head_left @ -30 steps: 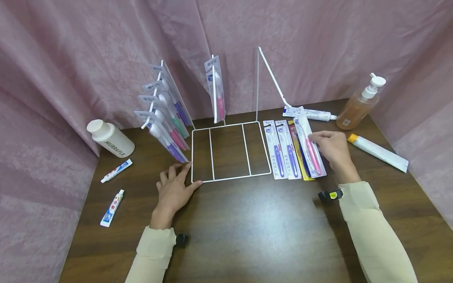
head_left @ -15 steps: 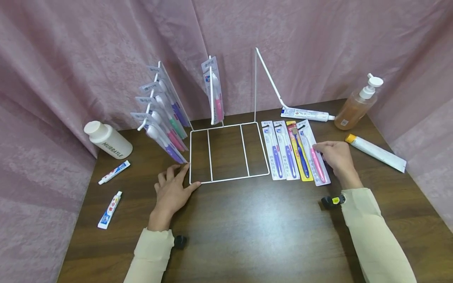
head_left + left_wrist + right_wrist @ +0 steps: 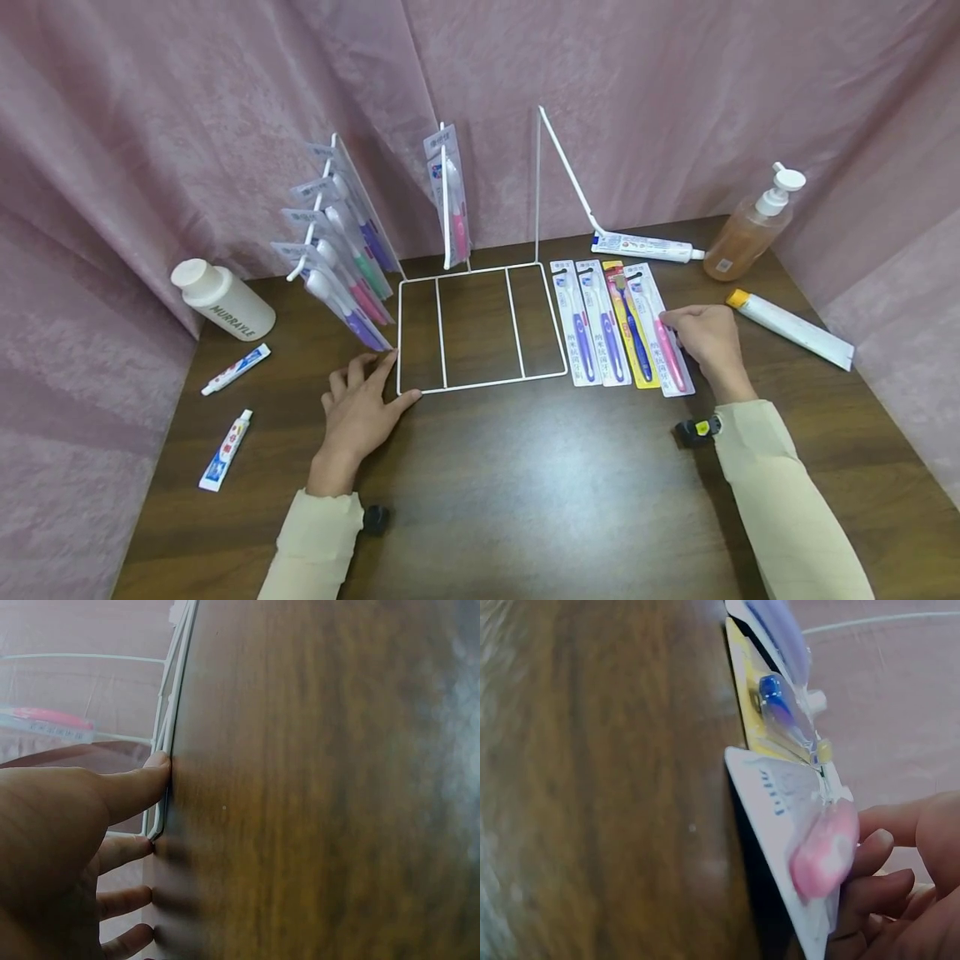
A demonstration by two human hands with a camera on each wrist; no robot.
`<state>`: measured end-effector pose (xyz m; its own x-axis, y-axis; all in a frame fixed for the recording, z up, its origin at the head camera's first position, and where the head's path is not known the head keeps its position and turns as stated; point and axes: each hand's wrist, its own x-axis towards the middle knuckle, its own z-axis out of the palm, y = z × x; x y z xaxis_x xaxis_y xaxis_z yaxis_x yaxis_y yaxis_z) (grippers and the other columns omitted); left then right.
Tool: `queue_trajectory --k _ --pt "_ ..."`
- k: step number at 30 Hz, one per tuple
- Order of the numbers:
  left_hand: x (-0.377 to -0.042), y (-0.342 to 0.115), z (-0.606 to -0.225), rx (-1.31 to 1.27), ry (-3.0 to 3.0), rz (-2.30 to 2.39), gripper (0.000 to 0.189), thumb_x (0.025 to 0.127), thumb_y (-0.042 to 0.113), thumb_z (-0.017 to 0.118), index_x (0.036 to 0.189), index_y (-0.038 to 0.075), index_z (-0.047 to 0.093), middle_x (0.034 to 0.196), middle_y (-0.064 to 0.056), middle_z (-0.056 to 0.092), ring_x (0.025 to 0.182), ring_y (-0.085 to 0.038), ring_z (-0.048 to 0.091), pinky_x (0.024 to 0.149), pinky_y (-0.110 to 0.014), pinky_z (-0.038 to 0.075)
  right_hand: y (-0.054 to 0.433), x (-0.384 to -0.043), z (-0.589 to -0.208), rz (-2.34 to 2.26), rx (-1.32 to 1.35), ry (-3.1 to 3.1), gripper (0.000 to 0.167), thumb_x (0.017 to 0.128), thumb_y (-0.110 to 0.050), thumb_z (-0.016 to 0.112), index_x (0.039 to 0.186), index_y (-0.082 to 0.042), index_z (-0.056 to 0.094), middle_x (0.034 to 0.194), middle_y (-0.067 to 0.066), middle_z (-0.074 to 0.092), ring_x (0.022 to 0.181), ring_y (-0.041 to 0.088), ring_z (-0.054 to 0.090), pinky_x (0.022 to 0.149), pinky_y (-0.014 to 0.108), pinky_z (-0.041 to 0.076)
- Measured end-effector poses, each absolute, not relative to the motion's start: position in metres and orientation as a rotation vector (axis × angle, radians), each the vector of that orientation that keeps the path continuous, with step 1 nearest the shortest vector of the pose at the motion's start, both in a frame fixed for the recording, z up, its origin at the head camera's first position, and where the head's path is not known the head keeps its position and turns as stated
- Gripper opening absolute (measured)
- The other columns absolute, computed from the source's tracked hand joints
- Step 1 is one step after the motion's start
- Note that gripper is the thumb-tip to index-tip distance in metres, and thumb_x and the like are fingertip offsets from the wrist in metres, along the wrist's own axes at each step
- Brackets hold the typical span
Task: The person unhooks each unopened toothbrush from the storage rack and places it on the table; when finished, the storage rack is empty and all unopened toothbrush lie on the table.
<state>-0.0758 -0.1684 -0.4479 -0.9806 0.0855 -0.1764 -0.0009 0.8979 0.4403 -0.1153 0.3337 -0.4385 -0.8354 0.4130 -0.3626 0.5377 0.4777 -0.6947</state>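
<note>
My left hand [image 3: 358,417] rests at the near left corner of the white wire rack [image 3: 491,385], fingers spread. In the left wrist view its thumb [image 3: 139,787] touches the base wire and the other fingertips press on the table. My right hand [image 3: 708,337] pinches the right edge of a packaged pink toothbrush [image 3: 670,354]. That pack is the rightmost of a row, beside a yellow-backed toothbrush pack [image 3: 637,342] and two purple toothbrush packs [image 3: 609,329]. In the right wrist view, the pink toothbrush pack [image 3: 780,802] shows a dark gap under its card, fingers curled at its side.
Several packaged toothbrushes [image 3: 352,275] hang from the rack's left hook, one pink toothbrush pack [image 3: 456,212] from the middle hook. Toothpaste tubes [image 3: 645,247] lie right and left. A pump bottle [image 3: 738,246] stands at back right, a white bottle [image 3: 232,304] leans at left.
My right hand has brought the pink toothbrush pack down to the right, off the yellow-backed pack it overlapped, to the row's end. My left hand has stayed at the rack's corner.
</note>
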Motion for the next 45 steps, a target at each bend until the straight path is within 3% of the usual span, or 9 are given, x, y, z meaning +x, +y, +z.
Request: queue_trajectory --k 14,21,33,45 --pt "-0.072 -0.171 -0.45 0.043 2.847 0.65 0.086 0.108 0.057 0.073 0.179 0.02 0.041 0.179 -0.024 0.032 0.158 -0.06 0.027 0.117 -0.079 0.03 0.328 -0.115 -0.445 -1.181 0.834 2.656 0.049 0.113 -0.036 0.067 0.137 0.006 0.079 0.108 0.013 0.082 0.081 0.013 0.066 0.076 0.033 0.047" --pt "-0.073 -0.169 -0.451 0.043 2.858 0.657 0.086 0.108 0.056 0.074 0.178 0.019 0.042 0.178 -0.025 0.033 0.156 -0.06 0.028 0.116 -0.079 0.031 0.328 -0.117 -0.444 -1.153 0.854 2.657 0.049 0.113 -0.035 0.067 0.138 0.006 0.079 0.111 0.017 0.082 0.083 0.016 0.067 0.078 0.035 0.047" --pt "-0.075 -0.168 -0.446 0.046 2.853 0.637 0.085 0.109 0.056 0.073 0.179 0.019 0.041 0.178 -0.025 0.033 0.156 -0.061 0.028 0.117 -0.079 0.032 0.326 -0.12 -0.442 -1.16 0.879 2.646 0.046 0.113 -0.033 0.07 0.136 0.005 0.08 0.102 0.013 0.081 0.083 0.018 0.067 0.078 0.035 0.047" --pt "-0.081 -0.172 -0.462 0.087 2.898 0.683 0.085 0.106 0.057 0.075 0.177 0.02 0.045 0.177 -0.025 0.037 0.153 -0.061 0.031 0.112 -0.078 0.032 0.328 -0.118 -0.44 -1.181 0.893 2.634 0.05 0.115 -0.037 0.065 0.138 0.005 0.078 0.116 0.018 0.08 0.091 0.022 0.069 0.077 0.032 0.049"
